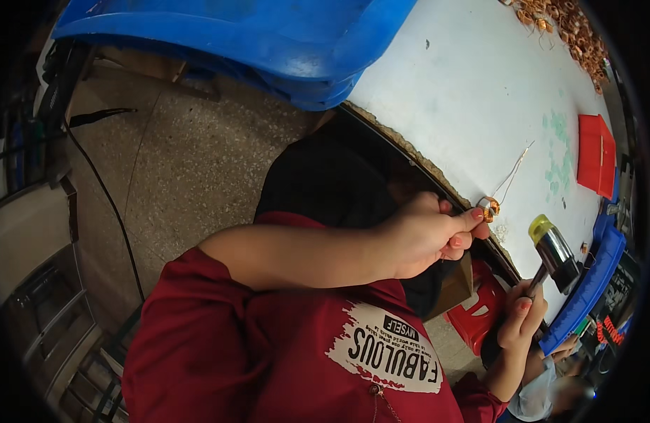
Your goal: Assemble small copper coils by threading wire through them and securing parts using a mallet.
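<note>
My left hand (438,233) pinches a small copper-wound coil (491,208) between thumb and fingers, at the edge of the white table (466,92). Two thin wire leads stick out from the coil and stretch away over the tabletop. In my right hand (524,317) is a small mallet (556,252), gripped by its handle. Its metal head has one yellow face and one black face, and is raised beside the coil, apart from it. My left fingers cover part of the coil.
Many copper coils (568,35) lie heaped at the far right. A red bin (596,155) and a long blue tray (586,296) line the table's right side. A large blue tub (233,35) fills the upper left. Another person (550,388) sits at the lower right.
</note>
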Demonstrator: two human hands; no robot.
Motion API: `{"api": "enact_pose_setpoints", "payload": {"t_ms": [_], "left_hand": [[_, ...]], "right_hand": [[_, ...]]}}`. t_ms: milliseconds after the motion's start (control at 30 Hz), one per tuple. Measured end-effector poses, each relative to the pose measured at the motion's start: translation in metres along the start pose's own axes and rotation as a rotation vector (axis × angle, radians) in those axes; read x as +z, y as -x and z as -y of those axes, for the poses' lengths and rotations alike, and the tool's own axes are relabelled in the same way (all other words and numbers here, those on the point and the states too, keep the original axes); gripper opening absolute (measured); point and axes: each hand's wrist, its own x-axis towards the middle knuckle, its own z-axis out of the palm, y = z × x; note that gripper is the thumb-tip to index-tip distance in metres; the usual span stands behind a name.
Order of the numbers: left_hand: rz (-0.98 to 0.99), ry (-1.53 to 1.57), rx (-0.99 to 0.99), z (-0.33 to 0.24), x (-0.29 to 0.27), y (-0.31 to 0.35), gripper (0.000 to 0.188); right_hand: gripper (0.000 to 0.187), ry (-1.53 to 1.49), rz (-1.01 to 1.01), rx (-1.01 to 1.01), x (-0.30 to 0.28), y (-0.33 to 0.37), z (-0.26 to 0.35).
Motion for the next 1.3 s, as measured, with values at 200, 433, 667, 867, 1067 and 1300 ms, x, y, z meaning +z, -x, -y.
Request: {"api": "enact_pose_setpoints", "payload": {"t_ms": [200, 433, 667, 867, 1067, 1300], "left_hand": [[-0.009, -0.008, 0.0, -0.001, -0.001, 0.001, 0.01], [0.004, -0.032, -0.023, -0.002, -0.003, 0.0, 0.011], [0.026, -0.028, -0.009, -0.003, -0.003, 0.001, 0.012], [0.051, 0.02, -0.012, 0.0, -0.005, 0.0, 0.011], [0.002, 0.021, -0.013, 0.001, -0.003, -0.001, 0.01], [0.01, 0.009, -0.039, 0.0, -0.002, 0.0, 0.011]], "right_hand": [[0.044, 0.088, -0.019, -0.027, 0.003, -0.003, 0.006], [0.042, 0.289, 0.055, 0.044, 0.005, -0.016, 0.017], [0.033, 0.163, -0.067, -0.019, 0.002, -0.009, 0.011], [0.035, 0.4, 0.02, 0.005, 0.007, -0.012, 0.011], [0.033, 0.411, -0.002, -0.011, 0.004, -0.012, 0.006], [0.031, 0.391, -0.083, -0.03, -0.002, -0.005, 0.003]]}}
